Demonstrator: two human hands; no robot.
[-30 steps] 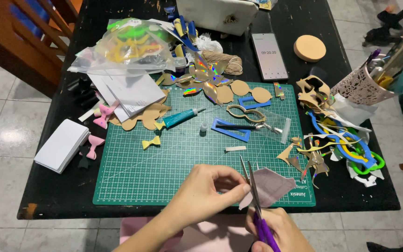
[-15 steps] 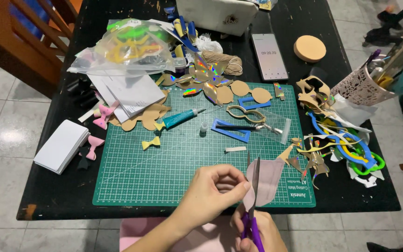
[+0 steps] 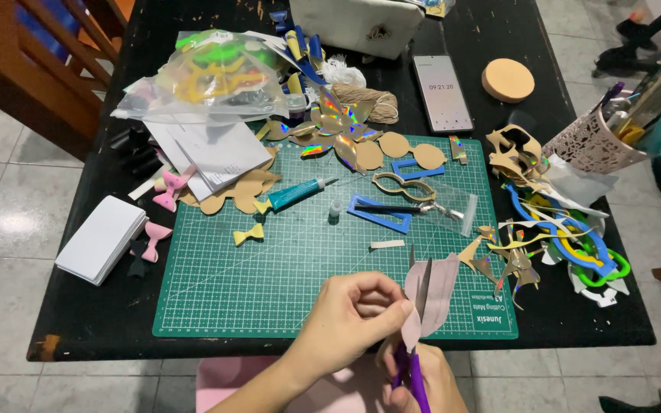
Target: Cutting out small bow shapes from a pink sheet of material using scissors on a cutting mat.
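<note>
Over the green cutting mat, the left hand is pinching a pale pink paper piece at the mat's near edge. The right hand is gripping purple-handled scissors, blades partway through, the cut unfinished. Since the earlier frames, the piece is standing more upright.
</note>
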